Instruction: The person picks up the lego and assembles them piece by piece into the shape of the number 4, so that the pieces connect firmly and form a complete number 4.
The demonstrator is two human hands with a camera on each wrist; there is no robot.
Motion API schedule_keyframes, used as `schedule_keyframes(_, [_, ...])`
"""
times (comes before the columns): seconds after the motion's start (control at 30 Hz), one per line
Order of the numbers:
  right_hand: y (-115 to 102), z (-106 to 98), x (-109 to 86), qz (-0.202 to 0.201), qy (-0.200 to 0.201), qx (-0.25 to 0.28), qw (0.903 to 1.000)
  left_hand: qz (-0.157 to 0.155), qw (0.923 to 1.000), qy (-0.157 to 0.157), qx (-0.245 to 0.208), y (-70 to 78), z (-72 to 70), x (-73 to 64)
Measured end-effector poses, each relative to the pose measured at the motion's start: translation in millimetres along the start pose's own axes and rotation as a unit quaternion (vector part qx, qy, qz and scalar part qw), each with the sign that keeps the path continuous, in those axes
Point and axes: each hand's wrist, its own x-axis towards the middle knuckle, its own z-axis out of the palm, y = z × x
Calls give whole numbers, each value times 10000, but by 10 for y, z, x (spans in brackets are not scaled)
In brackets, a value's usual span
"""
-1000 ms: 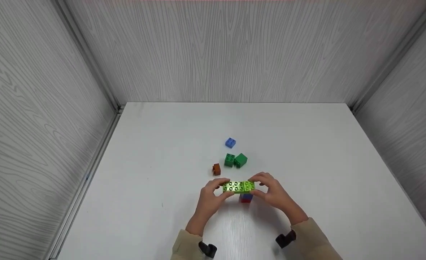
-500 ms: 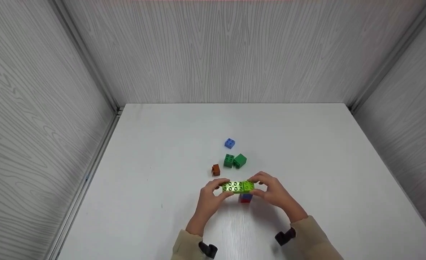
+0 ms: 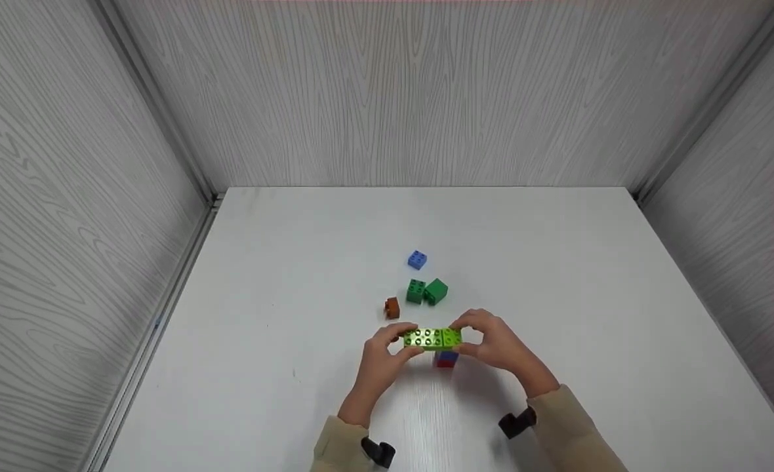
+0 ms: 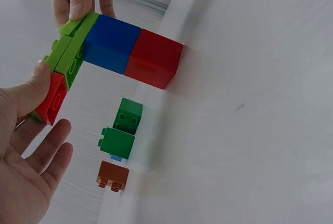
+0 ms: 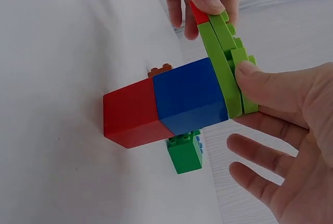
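Both hands were clamped on the same lime-green layer, thumb and forefinger pinching at each end: the left hand [image 3: 382, 358] on the long lime brick [image 3: 423, 338] and the right hand [image 3: 497, 344] on the short lime brick [image 3: 451, 337] beside it, the remaining fingers clear of the bricks in the wrist views. Under those two lay a lower lime brick [image 5: 221, 73], with a small red brick [image 4: 53, 98] next to it beneath the long brick's outer end. The lower lime brick sat on one side of a blue block [image 4: 112, 41], which stood on a red block [image 4: 154, 59], so the held row stuck out toward the left hand over the white table [image 3: 295, 262]. A thin dark seam ran under the short brick, and whether its studs were fully seated could not be told. The step in hand appeared to be squaring and pressing this top layer home; the next move seemed to call for even downward pressure above the blue block, with the overhanging end supported so that the column would not tip. Beyond the hands a brown brick [image 3: 392, 308] and two green bricks [image 3: 416, 291] lay loose, and farther off a small blue brick [image 3: 417, 260], all apart from the build.
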Motion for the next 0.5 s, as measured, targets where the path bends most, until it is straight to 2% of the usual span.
schedule_keyframes(0.2, [70, 74, -17, 155, 25, 569, 9983, -121, 9999, 29, -14, 13, 7, 13])
schedule_keyframes(0.37, [111, 211, -38, 224, 416, 1030, 9936, -140, 9999, 65, 20, 1, 5, 10])
schedule_keyframes(0.5, [-15, 253, -59, 236, 668, 1129, 9911, -151, 9999, 21, 22, -14, 13, 11])
